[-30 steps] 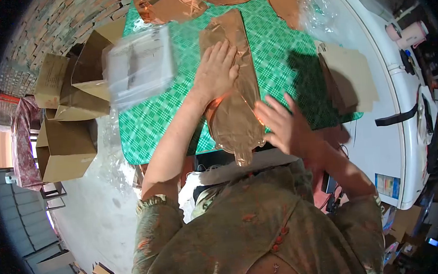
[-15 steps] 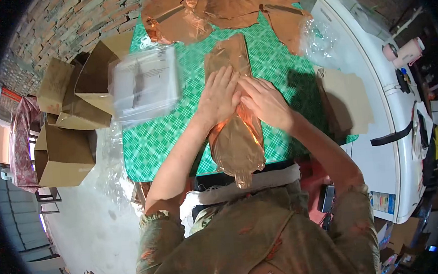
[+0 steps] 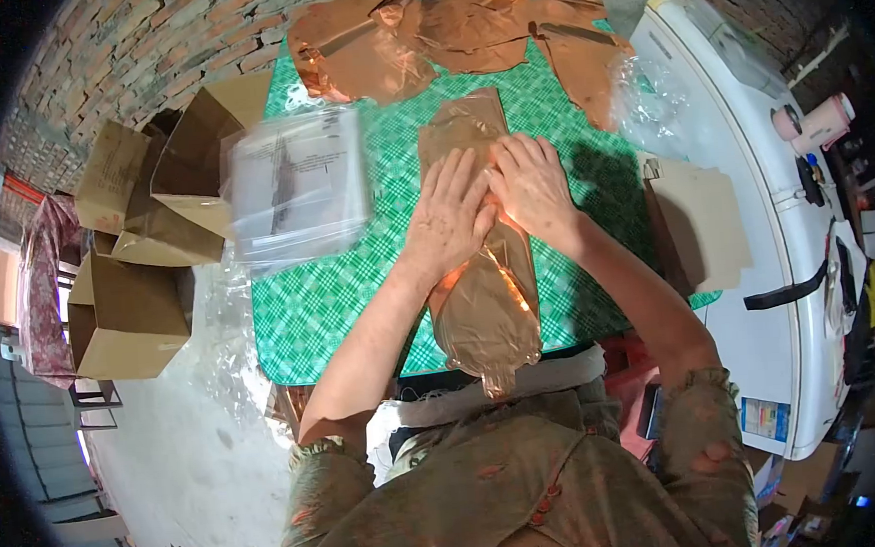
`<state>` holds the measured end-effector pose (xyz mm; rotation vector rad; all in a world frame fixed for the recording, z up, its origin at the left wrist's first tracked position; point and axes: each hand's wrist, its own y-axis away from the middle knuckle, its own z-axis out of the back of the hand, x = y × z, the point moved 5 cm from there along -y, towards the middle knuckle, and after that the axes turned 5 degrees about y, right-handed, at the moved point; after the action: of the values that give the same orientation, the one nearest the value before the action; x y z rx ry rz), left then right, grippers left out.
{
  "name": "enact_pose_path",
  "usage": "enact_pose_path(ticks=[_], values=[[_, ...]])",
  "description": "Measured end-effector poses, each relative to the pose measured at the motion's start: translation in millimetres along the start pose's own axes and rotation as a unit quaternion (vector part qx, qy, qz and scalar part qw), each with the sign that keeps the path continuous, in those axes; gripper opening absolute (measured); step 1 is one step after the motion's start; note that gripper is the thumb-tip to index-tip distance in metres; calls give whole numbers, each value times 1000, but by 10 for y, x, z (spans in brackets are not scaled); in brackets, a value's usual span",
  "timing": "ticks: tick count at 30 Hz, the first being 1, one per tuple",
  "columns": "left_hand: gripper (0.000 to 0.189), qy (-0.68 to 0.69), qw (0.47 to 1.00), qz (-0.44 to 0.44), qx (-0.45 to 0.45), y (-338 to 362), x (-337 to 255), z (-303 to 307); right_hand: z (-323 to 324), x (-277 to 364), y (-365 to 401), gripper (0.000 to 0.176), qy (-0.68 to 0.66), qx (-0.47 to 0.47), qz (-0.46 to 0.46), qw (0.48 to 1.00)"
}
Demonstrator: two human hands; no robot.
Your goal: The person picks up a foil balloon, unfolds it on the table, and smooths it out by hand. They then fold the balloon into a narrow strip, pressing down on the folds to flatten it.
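A long copper-coloured foil balloon (image 3: pixel 487 301) lies flat on the green checked tablecloth (image 3: pixel 328 290), its narrow neck hanging over the near edge. My left hand (image 3: pixel 451 212) presses flat on its middle, fingers spread. My right hand (image 3: pixel 532 182) lies flat beside it on the same foil, the two hands touching at the thumbs. Neither hand grips anything. The far end of the balloon shows beyond my fingers.
A stack of clear plastic bags (image 3: pixel 297 182) lies at the table's left. More copper foil pieces (image 3: pixel 443 27) are piled at the far edge. Open cardboard boxes (image 3: pixel 129 312) stand on the floor to the left. Flat cardboard (image 3: pixel 705 227) and a white appliance (image 3: pixel 751 154) are to the right.
My right hand came from the near right edge of the foil onto its middle beside my left hand. Both hands have since slid a little farther up the balloon.
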<state>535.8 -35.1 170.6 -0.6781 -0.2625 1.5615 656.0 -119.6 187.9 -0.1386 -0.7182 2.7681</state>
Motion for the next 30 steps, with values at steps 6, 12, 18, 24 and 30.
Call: enact_pose_path(ticks=[6,12,18,24,30], values=[[52,-4,999,23,49,27,19,-39,-248,-132,6,52,-3,39,-19,999],[55,-20,997,32,68,39,36,-80,-383,-237,73,58,-1,81,-54,995],[56,-31,995,35,85,35,24,-78,-423,-259,73,61,8,118,-65,991],[57,-31,995,34,84,29,34,-94,-412,-336,-54,61,-21,170,-83,982],[58,-39,994,34,92,39,34,-111,-537,-534,-228,60,6,162,-58,985]])
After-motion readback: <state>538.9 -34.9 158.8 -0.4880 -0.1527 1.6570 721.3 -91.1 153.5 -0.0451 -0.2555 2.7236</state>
